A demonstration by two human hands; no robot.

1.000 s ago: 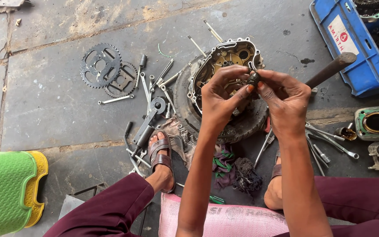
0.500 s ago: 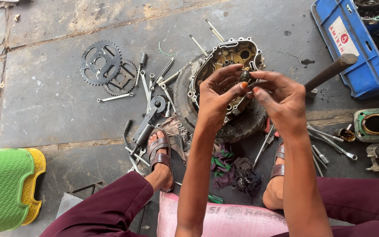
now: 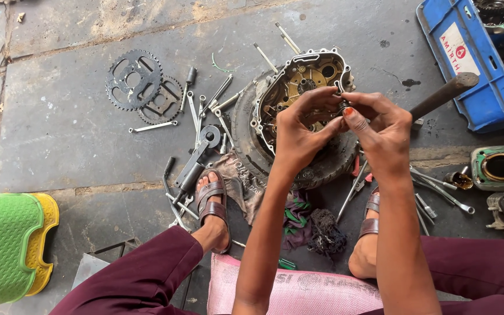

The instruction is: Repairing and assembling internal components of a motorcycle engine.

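At centre frame, my left hand (image 3: 301, 131) and right hand (image 3: 380, 131) meet, both pinching one small dark metal part (image 3: 343, 107) between their fingertips. Directly beyond it, the open engine case (image 3: 298, 87) rests on a tyre (image 3: 246, 137). Two sprockets (image 3: 135, 79) lie at upper left, a blue crate (image 3: 468, 64) at upper right.

Blue plastic crate (image 3: 485, 87), upper right of frame, has a white rectangular label (image 3: 455, 46) w/ red print & a round red mark on its side wall. Pink woven sack (image 3: 304, 289) w/ faded dark print lies at bottom centre, under the person's legs.
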